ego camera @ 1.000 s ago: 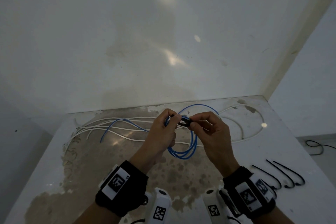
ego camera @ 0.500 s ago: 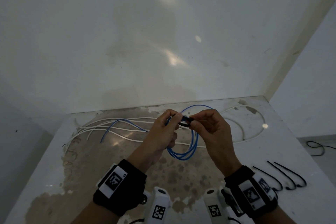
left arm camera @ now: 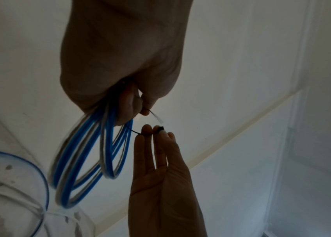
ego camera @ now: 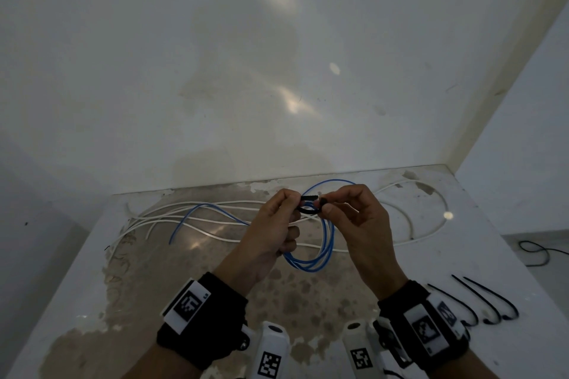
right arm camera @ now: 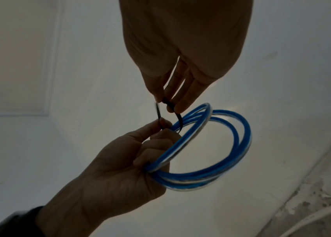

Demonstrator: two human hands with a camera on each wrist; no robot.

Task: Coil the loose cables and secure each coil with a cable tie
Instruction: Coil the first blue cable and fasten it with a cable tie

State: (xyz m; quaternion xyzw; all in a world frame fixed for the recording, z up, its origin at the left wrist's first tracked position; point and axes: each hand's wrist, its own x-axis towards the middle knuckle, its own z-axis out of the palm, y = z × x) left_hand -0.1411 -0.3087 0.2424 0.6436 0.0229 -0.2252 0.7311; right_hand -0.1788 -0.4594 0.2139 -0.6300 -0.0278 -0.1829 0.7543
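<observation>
1. Nearest, head view only: spare black ties lie on table, R of R wrist
2. L hand curls round blue cable coil, held above table; R-wrist view shows fingers thru the loops & thumb + forefinger pinching tie tail, hidden in head view
3. R hand pinches head end of black cable tie; L-wrist view shows the square head at its fingertips, other fingers nearly straight
4. Tie loops loosely round coil strands
5. Farther: white cables & blue tail on table, below the wall
</observation>
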